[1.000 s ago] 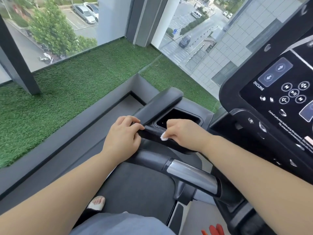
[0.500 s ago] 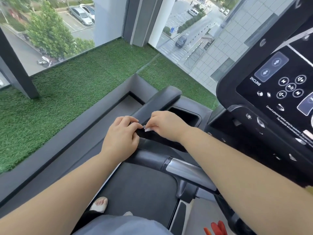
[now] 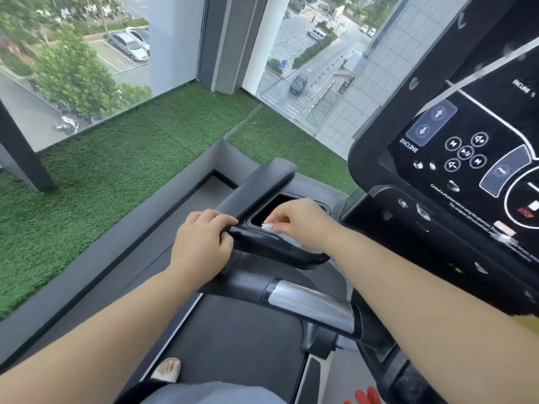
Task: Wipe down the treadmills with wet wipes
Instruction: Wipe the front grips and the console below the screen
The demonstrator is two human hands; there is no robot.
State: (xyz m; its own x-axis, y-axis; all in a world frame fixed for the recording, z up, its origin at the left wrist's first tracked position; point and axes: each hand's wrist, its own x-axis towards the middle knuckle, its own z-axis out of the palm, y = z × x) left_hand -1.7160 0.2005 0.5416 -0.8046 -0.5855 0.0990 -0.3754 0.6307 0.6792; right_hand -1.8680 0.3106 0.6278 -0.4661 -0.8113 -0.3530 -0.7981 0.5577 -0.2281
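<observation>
I stand on a black treadmill (image 3: 233,339) facing its left armrest (image 3: 262,182). My left hand (image 3: 201,243) grips the near rim of the armrest with fingers curled over its edge. My right hand (image 3: 297,220) pinches a white wet wipe (image 3: 280,233) and holds it against the near rim of the rectangular cup recess (image 3: 271,208) in the armrest. Most of the wipe is hidden under my fingers and palm.
The control console (image 3: 466,158) with incline and media buttons rises at the right. A silver-banded handlebar (image 3: 309,304) crosses below my hands. Green artificial turf (image 3: 116,176) and floor-length windows lie to the left and ahead. My foot (image 3: 167,370) rests on the belt edge.
My right hand moved right from beside my left hand to the near rim of the cup recess, and more of the wipe shows. The left hand kept its grip.
</observation>
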